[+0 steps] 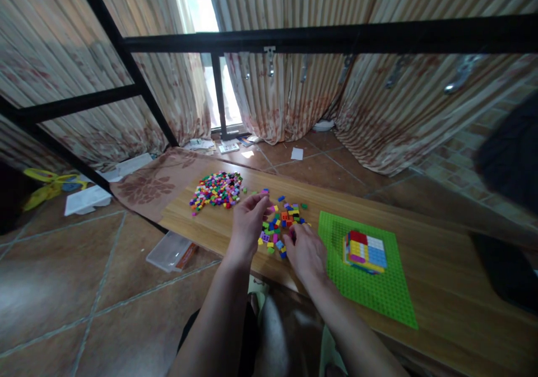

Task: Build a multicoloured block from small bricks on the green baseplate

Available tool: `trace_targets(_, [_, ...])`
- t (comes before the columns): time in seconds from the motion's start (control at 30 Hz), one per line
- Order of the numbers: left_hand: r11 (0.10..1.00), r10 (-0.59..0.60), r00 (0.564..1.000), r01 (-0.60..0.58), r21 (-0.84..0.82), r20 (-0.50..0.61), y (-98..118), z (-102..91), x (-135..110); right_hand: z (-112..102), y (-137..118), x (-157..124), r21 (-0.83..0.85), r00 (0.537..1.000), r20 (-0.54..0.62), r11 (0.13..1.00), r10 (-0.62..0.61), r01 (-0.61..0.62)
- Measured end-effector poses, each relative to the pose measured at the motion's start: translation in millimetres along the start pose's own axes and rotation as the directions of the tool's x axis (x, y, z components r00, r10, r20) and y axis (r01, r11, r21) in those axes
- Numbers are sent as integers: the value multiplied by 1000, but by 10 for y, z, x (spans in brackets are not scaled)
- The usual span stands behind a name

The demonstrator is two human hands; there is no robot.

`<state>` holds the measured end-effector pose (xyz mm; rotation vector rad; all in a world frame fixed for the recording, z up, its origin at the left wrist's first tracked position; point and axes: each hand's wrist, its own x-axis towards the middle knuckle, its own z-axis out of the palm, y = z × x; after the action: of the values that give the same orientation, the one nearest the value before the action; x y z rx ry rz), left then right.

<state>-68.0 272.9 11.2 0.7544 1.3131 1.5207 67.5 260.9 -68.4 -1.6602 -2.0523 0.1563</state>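
Observation:
My left hand [247,223] hovers over scattered small coloured bricks [282,220] on a wooden board [437,265], fingers curled toward the pieces; what they pinch, if anything, is too small to make out. My right hand [306,249] rests palm down at the near edge of the same scatter, fingers bent onto the bricks. A dense pile of tiny coloured bricks [216,189] lies further left. To the right sits a green baseplate [370,293] carrying a small multicoloured brick block [365,251].
The board lies low over a brown tiled floor [84,287]. A clear plastic box [170,251] sits on the floor beside it. A black metal frame [336,36] crosses overhead, with curtains [290,85] behind. Papers and white trays litter the floor at left.

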Motion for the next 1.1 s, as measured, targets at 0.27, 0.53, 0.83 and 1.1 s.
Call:
trace_targets(0.27, [1000,-2,1000,3,12,-21,22,-69,19,8,-12,-11,43,999,-28,999,-18,19])
trace_targets(0.53, [987,-15,981,-17,157,196,-117,-5,4,-271,58,28,648,988,42,749,146,-138])
trace_targets(0.83, [970,-95,858,-35,241,504,-384,321,-210,-532,251,-150,870,948,196,401,253,-287])
trace_targets(1.1, [953,-171,853,16,302,494,-570,663,-404,-854,472,-379,587,966,29,778,256,-224])
